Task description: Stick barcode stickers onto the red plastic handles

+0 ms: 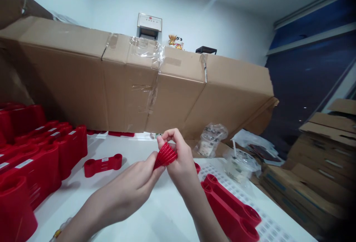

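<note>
Both my hands meet over the white table [155, 216], pinching a small red pleated fan-like piece [166, 155]. My left hand [139, 182] grips its lower left end with thumb and fingers closed. My right hand [178, 156] pinches its upper end from the right, fingertips together above the pleats. A flat red dumbbell-shaped part with a white label [102, 164] lies on the table to the left of my hands. Two long red parts with round sockets [230, 208] lie just right of my right forearm.
Stacks of red labelled parts [41, 153] fill the left side. A tall taped cardboard wall [139, 86] stands behind the table. Plastic bags with cups [211, 141] and a sheet of small white stickers [250, 201] lie on the right. Cardboard boxes [319, 153] stand at far right.
</note>
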Available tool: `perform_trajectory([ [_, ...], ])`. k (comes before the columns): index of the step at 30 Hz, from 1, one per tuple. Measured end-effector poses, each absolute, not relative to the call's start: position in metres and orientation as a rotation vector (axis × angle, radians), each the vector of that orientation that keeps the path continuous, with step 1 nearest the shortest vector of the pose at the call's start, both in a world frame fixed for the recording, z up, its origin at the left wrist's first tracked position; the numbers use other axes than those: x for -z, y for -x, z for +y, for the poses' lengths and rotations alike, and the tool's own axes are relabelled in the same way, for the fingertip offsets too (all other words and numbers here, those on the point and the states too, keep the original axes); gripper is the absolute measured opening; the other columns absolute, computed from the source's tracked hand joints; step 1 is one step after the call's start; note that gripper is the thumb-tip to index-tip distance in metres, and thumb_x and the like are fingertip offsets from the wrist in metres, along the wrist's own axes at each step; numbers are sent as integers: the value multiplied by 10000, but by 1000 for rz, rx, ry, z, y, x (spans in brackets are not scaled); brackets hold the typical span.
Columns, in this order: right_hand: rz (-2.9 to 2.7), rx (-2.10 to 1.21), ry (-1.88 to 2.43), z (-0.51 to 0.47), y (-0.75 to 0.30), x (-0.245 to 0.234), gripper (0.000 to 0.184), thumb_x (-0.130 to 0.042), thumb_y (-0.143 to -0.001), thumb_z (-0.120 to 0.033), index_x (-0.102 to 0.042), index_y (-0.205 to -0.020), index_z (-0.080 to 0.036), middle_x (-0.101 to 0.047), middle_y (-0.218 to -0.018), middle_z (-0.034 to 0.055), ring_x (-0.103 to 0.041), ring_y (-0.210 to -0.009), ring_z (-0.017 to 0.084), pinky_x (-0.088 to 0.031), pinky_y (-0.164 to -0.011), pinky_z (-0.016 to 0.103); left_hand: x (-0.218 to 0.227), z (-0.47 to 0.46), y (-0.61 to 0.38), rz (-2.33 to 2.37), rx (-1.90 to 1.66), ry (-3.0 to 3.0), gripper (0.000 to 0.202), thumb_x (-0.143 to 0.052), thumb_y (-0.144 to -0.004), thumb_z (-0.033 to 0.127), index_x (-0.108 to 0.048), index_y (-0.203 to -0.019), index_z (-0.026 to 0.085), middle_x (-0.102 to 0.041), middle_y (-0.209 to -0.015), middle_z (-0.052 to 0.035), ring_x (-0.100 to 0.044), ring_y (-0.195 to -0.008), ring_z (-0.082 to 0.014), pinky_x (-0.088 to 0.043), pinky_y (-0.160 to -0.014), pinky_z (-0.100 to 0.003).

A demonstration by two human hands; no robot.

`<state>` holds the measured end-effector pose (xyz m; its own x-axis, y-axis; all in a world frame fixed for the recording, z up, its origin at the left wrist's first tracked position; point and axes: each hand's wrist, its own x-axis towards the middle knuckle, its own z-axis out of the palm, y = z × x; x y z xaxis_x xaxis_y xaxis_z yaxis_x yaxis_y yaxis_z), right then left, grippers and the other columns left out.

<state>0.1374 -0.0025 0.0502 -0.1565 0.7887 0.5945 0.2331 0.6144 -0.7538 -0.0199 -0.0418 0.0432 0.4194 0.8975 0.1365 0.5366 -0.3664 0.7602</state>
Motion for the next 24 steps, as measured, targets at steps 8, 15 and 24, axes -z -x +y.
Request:
perform_trajectory([
  [8,-1819,-463,932,1,-139,-51,398,-472,-1058,-385,-350,-712,-231,-408,-660,-60,-372,-622,131,-300,-559,261,-39,-36,19,1189,-700,-2148,373,-245,-1062,493,-520,-1072,240,-690,-981,-78,-657,-924,-290,-468,-806,-409],
  [15,-1806,-245,1030,19,-149,-49,400,-374,-1057,-416,-331,-699,-244,-399,-620,-58,-377,-577,143,-298,-541,274,-43,-10,47,1104,-600,-2120,211,-484,-969,430,-498,-892,233,-589,-825,-2,-572,-753,-196,-420,-684,-324],
  [24,-1765,-74,1099,40,-123,-22,289,-527,-930,-281,-482,-1197,-176,-656,-1086,140,-672,-800,261,-501,-586,355,-42,15,99,1246,-555,-1982,240,-441,-952,410,-468,-812,217,-495,-754,32,-447,-642,-135,-361,-599,-278],
])
